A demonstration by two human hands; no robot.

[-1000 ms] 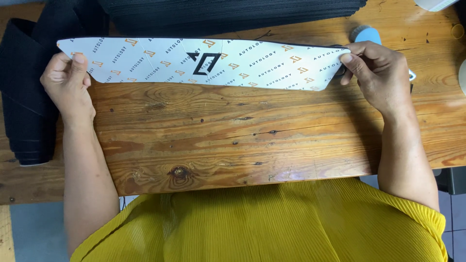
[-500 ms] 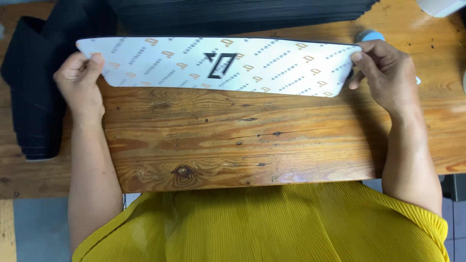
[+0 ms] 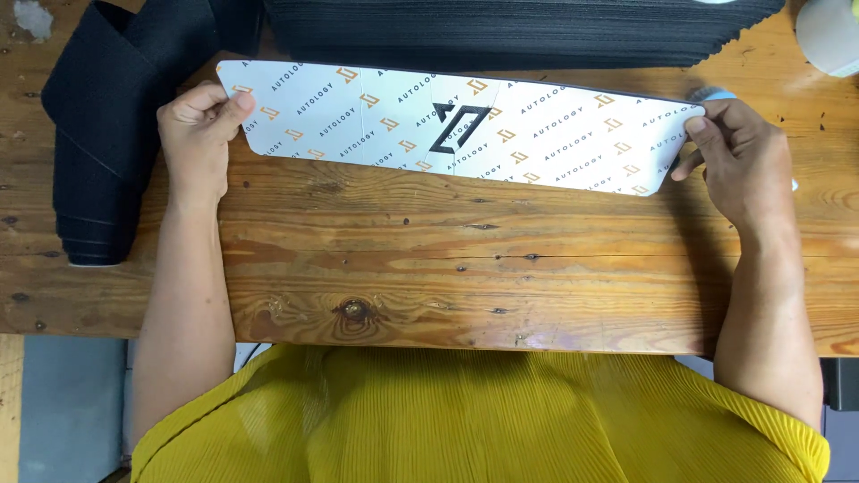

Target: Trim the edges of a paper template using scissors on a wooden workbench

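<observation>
Nearest, a yellow ribbed top (image 3: 483, 420) fills the bottom of the view, and both bare forearms reach out from it over the near edge of the wooden table (image 3: 465, 268). Between the arms lies a broad stretch of bare plank, knotted and grained, with nothing standing on it.

Farther out, the left hand (image 3: 197, 125) pinches the left end of a long white printed sheet (image 3: 456, 125), thumb on top and fingers curled at its rounded corner. The right hand (image 3: 738, 156) grips the opposite end in the same way, thumb pressed on the sheet's tapered right corner. The sheet runs nearly the whole way between the two hands, slightly slanted, its right end nearer the person than its left. It carries a dark angular emblem at the middle and small orange marks all over.

Beyond the sheet, a wide stack of black ribbed material (image 3: 528, 31) runs along the far edge of the table, just behind the sheet's far edge. At far left, a folded pile of black straps (image 3: 98, 152) sits beside the left hand. A pale round object (image 3: 828, 36) shows at the far right corner.
</observation>
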